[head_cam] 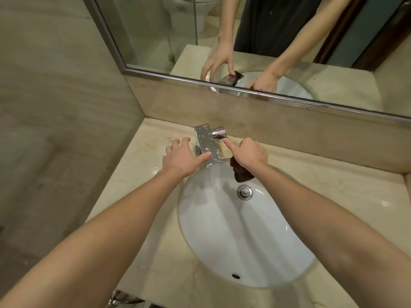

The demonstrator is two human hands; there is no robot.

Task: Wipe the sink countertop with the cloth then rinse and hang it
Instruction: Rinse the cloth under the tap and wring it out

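Cloth (241, 174), dark brown and bunched, hangs from under my right hand (249, 155) over the back rim of the white basin (222, 241), just right of the faucet spout (208, 147). My right hand is mostly curled, its lower fingers pinching the cloth against the palm, while the index finger stretches out and touches the round chrome knob (219, 133) on the faucet's right side. My left hand (182, 157) is spread open and holds nothing; its thumb rests against the left edge of the spout, fingers fanned over the beige countertop (138, 174).

I judge this to be the start of rinsing. No water is visible yet. To do it well, I would steady the spout with the left hand, turn the knob gently so the stream does not splash the counter, then bring the cloth left, under the outlet, above the drain (244, 192).
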